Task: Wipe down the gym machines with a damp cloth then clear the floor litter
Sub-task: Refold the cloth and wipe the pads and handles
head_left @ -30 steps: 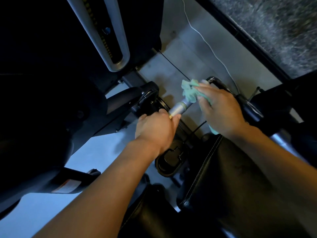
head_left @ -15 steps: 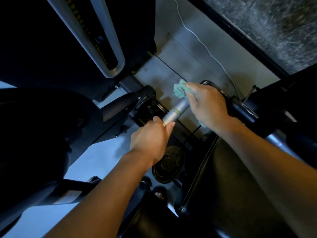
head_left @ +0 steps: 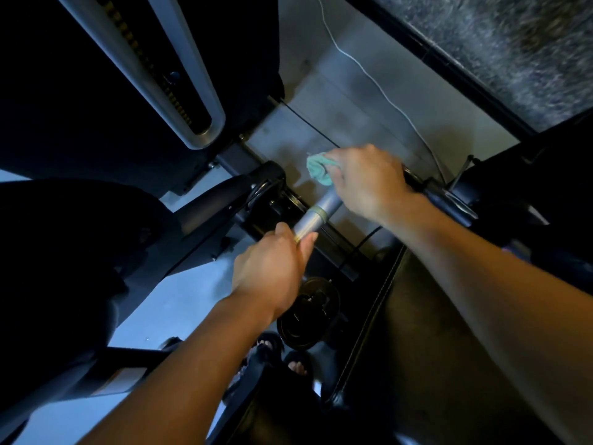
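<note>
Since the earlier frame the right hand (head_left: 369, 183) has slid the crumpled pale green cloth (head_left: 318, 168) farther up the round silver metal bar (head_left: 317, 213), away from the left hand (head_left: 272, 271), so more bare metal shows between the two. The right hand's fingers are curled around the cloth and press it against the far part of the bar, with a bunch of fabric sticking out on the left side of the knuckles. The left hand is wrapped around the near end of the bar, thumb lying along its top beside a thin yellowish band. The bar runs diagonally from lower left to upper right over the grey floor (head_left: 353, 117). Below the left wrist a round black weight plate (head_left: 308, 316) lies close to the floor, though the dim light makes its exact resting place hard to read. A black padded seat with white stitching (head_left: 433, 332) sits under the right forearm. A thin white cable (head_left: 378, 81) trails across the floor beyond the hands, and a long silver-edged upright with a slotted black centre (head_left: 179, 85) rises at upper left.
</note>
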